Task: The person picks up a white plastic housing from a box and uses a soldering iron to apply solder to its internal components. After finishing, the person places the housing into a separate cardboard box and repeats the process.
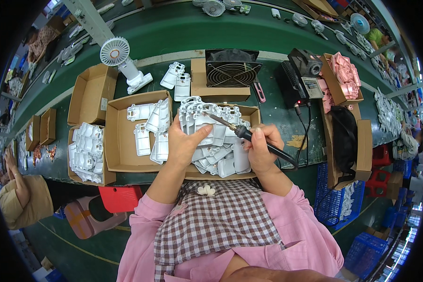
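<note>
My left hand [181, 144] is closed around a row of white plastic housings [193, 117] held upright over a cardboard tray [254, 113]. In my right hand [265, 144] is a soldering iron [281, 154], gripped by its black handle. Its metal tip points left and meets the upper part of the held housings; whether it touches one, I cannot tell. More loose white housings [216, 162] lie below my hands in that tray. Just left of my left hand, another cardboard tray [120, 162] holds several similar housings [142, 139].
Behind my hands stand a black square fan [233, 70] and a white handheld fan [127, 66]. A black soldering station [293, 84], its cable and a pink cutter [259, 91] sit to the right. Boxes of white parts [87, 150] and pink parts [345, 77] flank the bench. Other people work at far left and right.
</note>
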Available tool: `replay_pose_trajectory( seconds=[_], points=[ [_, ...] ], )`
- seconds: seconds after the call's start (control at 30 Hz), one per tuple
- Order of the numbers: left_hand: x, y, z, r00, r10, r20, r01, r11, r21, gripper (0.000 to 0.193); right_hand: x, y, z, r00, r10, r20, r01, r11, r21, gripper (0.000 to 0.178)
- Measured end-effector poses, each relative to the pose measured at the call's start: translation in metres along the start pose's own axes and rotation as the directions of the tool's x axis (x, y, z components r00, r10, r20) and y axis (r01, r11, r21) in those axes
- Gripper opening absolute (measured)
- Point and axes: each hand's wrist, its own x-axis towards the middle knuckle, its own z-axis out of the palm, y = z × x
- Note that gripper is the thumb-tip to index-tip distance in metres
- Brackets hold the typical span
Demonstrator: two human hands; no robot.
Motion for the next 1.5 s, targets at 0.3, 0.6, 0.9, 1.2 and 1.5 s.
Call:
replay_pose_trajectory(
  seconds=[0.3, 0.6, 0.9, 1.2, 1.5],
  points=[
    [-0.004, 0.005, 0.002, 0.980, 0.131, -0.152, -0.143, 0.987, -0.068, 0.056, -0.005, 0.003, -0.008, 0.992, -0.126, -0.002, 0.125, 0.980, 0.158, 0.010],
    [-0.007, 0.012, 0.002, 0.931, 0.196, -0.307, -0.200, 0.980, 0.020, 0.050, -0.004, 0.002, -0.008, 0.986, -0.164, 0.012, 0.163, 0.985, 0.060, 0.016],
    [-0.007, 0.003, -0.003, 0.940, 0.279, -0.198, -0.268, 0.960, 0.081, 0.033, -0.006, 0.001, -0.004, 0.978, -0.203, 0.040, 0.203, 0.979, -0.002, 0.017],
    [-0.003, 0.011, 0.002, 0.844, 0.447, -0.298, -0.384, 0.890, 0.247, 0.043, -0.004, -0.002, -0.002, 0.975, -0.216, 0.060, 0.218, 0.976, -0.024, 0.016],
    [-0.006, 0.014, 0.010, 0.926, 0.357, -0.123, -0.314, 0.908, 0.277, 0.036, -0.006, -0.002, -0.001, 0.995, -0.070, 0.072, 0.077, 0.993, -0.095, 0.012]
  ],
)
